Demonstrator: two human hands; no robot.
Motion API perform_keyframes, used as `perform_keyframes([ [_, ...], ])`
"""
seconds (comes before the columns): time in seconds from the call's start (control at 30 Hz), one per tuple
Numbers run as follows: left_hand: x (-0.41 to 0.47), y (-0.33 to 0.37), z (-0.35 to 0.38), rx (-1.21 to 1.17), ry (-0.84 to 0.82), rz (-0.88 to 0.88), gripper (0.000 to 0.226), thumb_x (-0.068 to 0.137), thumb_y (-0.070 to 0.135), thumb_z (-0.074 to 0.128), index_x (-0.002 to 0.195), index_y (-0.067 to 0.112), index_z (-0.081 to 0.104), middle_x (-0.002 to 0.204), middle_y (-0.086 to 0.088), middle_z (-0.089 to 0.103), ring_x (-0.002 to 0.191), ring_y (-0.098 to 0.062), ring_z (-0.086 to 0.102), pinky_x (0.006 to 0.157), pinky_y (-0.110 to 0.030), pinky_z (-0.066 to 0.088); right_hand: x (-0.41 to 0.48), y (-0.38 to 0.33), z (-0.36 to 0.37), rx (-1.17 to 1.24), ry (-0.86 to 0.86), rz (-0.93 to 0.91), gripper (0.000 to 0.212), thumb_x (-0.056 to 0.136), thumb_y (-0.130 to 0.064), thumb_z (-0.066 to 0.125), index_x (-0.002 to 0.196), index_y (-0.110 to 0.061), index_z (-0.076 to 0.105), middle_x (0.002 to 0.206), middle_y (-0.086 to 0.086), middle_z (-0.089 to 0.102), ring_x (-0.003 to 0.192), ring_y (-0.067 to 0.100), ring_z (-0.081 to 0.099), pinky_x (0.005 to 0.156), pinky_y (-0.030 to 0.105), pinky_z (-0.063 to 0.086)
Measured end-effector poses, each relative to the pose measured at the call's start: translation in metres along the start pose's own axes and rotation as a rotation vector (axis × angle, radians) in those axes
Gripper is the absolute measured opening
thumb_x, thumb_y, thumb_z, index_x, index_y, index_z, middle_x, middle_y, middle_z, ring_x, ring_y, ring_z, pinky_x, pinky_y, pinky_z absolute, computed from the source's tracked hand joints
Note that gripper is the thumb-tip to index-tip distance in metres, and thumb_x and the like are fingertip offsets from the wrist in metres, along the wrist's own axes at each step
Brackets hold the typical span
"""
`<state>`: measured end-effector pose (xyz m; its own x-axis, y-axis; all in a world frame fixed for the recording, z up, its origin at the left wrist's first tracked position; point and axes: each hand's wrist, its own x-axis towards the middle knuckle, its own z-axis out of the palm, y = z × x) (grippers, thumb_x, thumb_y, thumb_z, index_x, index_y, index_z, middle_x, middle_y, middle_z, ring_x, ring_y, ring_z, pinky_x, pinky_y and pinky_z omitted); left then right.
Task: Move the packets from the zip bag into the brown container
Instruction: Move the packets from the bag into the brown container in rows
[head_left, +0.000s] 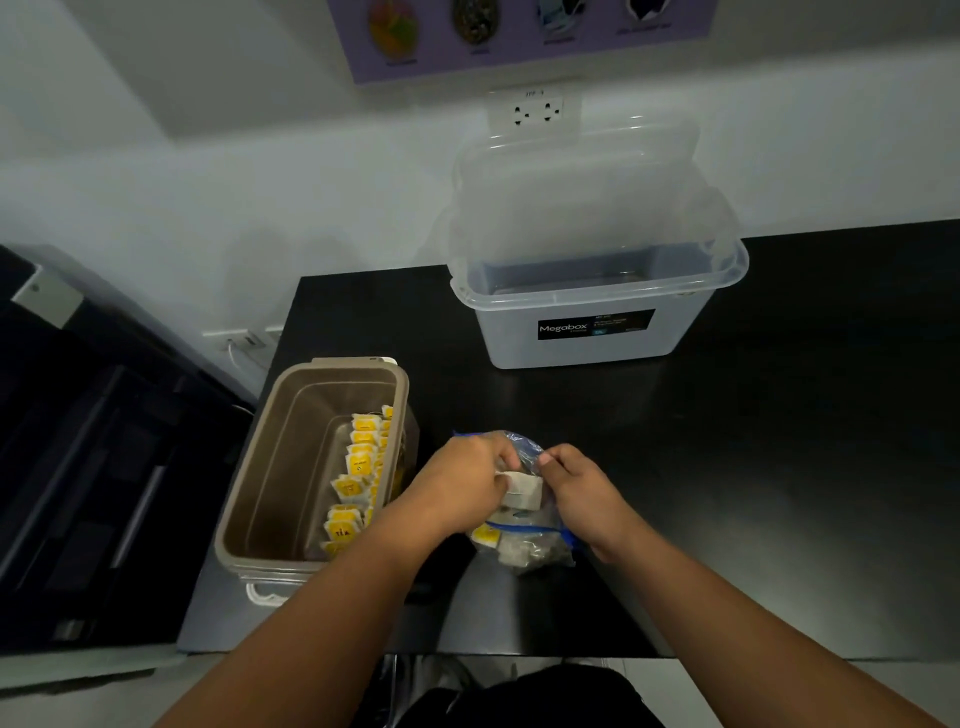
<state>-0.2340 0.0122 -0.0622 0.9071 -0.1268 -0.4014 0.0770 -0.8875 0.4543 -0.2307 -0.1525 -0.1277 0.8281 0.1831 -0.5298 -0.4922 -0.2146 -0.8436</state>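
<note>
A clear zip bag (524, 545) with a blue seal lies on the black table, holding several white and yellow packets. My left hand (462, 488) is at the bag's mouth, closed on a small stack of white packets (524, 491). My right hand (582, 493) pinches the bag's plastic edge on the right side. The brown container (291, 415) stands open to the left of the bag. A row of several yellow-labelled packets (358, 478) lines its right inner wall.
A translucent plastic storage box (587, 332) with its lid tilted up stands at the back of the black table (779, 441). The table's left edge runs just beside the brown container, with dark furniture (93, 467) beyond it. A wall socket (535, 111) sits above.
</note>
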Motion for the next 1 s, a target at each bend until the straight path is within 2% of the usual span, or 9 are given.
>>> perform_keyframes([
  [0.1, 0.003, 0.008, 0.005, 0.159, 0.001, 0.033, 0.028, 0.095, 0.017, 0.059, 0.119, 0.026, 0.069, 0.114, 0.001, 0.069, 0.106, -0.020, 0.065, 0.092, -0.036, 0.054, 0.003, 0.001, -0.001, -0.027, 0.009, -0.006, 0.025, 0.110, -0.029, 0.045, 0.100, -0.015, 0.063, 0.091, 0.005, 0.067, 0.082, 0.017, 0.061, 0.075, 0.036, 0.052],
  [0.17, 0.006, 0.015, 0.006, 0.210, -0.033, -0.007, 0.030, 0.094, 0.021, 0.062, 0.123, 0.026, 0.067, 0.119, 0.001, 0.066, 0.109, -0.021, 0.064, 0.095, -0.037, 0.053, 0.005, 0.002, -0.002, -0.036, 0.015, -0.002, 0.025, 0.110, -0.029, 0.045, 0.097, -0.016, 0.063, 0.088, 0.005, 0.065, 0.079, 0.016, 0.059, 0.073, 0.035, 0.050],
  [0.37, 0.008, 0.013, 0.018, 0.232, 0.024, -0.031, 0.028, 0.091, 0.028, 0.065, 0.119, 0.029, 0.070, 0.110, 0.001, 0.070, 0.097, -0.018, 0.067, 0.088, -0.035, 0.056, 0.007, 0.000, -0.004, -0.004, 0.004, 0.025, 0.024, 0.110, -0.027, 0.046, 0.100, -0.015, 0.064, 0.094, 0.008, 0.069, 0.085, 0.019, 0.065, 0.077, 0.039, 0.055],
  [0.47, 0.009, 0.013, 0.020, 0.315, -0.030, 0.033, 0.030, 0.091, 0.027, 0.064, 0.121, 0.029, 0.068, 0.116, -0.001, 0.065, 0.101, -0.020, 0.065, 0.087, -0.038, 0.057, 0.006, -0.002, -0.004, -0.013, 0.003, 0.028, 0.025, 0.110, -0.029, 0.045, 0.101, -0.015, 0.064, 0.099, 0.010, 0.071, 0.089, 0.022, 0.068, 0.079, 0.041, 0.058],
  [0.6, 0.008, 0.012, 0.016, 0.330, -0.037, 0.057, 0.019, 0.093, 0.035, 0.063, 0.109, 0.029, 0.072, 0.112, 0.001, 0.063, 0.097, -0.019, 0.064, 0.086, -0.039, 0.057, 0.005, -0.003, -0.003, -0.028, 0.006, 0.039, 0.025, 0.110, -0.030, 0.045, 0.102, -0.016, 0.064, 0.102, 0.011, 0.072, 0.095, 0.026, 0.070, 0.086, 0.046, 0.058],
  [0.7, -0.001, 0.004, 0.004, 0.149, 0.121, 0.094, 0.010, 0.091, 0.035, 0.065, 0.094, 0.029, 0.072, 0.096, 0.006, 0.066, 0.084, -0.011, 0.064, 0.080, -0.035, 0.057, 0.007, -0.004, -0.001, -0.045, 0.029, 0.033, 0.025, 0.110, -0.029, 0.045, 0.101, -0.017, 0.064, 0.096, 0.009, 0.069, 0.087, 0.022, 0.065, 0.085, 0.046, 0.056],
  [0.77, -0.007, -0.002, -0.011, -0.016, 0.253, 0.114, 0.002, 0.089, 0.029, 0.068, 0.091, 0.029, 0.070, 0.087, 0.009, 0.066, 0.076, -0.005, 0.063, 0.075, -0.030, 0.057, 0.008, -0.006, 0.002, -0.042, 0.044, 0.048, 0.025, 0.110, -0.029, 0.044, 0.103, -0.015, 0.063, 0.093, 0.007, 0.067, 0.084, 0.019, 0.063, 0.077, 0.039, 0.054],
  [0.9, -0.018, -0.017, -0.054, -0.184, 0.446, 0.126, 0.012, 0.087, 0.017, 0.069, 0.094, 0.026, 0.065, 0.075, 0.012, 0.066, 0.061, -0.001, 0.059, 0.061, -0.014, 0.045, 0.008, -0.012, 0.010, 0.008, 0.081, 0.085, 0.026, 0.110, -0.032, 0.045, 0.106, -0.015, 0.064, 0.102, 0.010, 0.070, 0.093, 0.023, 0.069, 0.077, 0.036, 0.057],
  [1.0, -0.027, -0.038, -0.086, -0.169, 0.511, 0.109, 0.020, 0.085, 0.014, 0.067, 0.098, 0.028, 0.059, 0.071, 0.009, 0.063, 0.059, -0.003, 0.057, 0.058, -0.018, 0.042, 0.009, -0.014, 0.016, 0.033, 0.098, 0.092, 0.023, 0.110, -0.033, 0.047, 0.106, -0.018, 0.064, 0.108, 0.010, 0.071, 0.100, 0.025, 0.070, 0.082, 0.040, 0.059],
])
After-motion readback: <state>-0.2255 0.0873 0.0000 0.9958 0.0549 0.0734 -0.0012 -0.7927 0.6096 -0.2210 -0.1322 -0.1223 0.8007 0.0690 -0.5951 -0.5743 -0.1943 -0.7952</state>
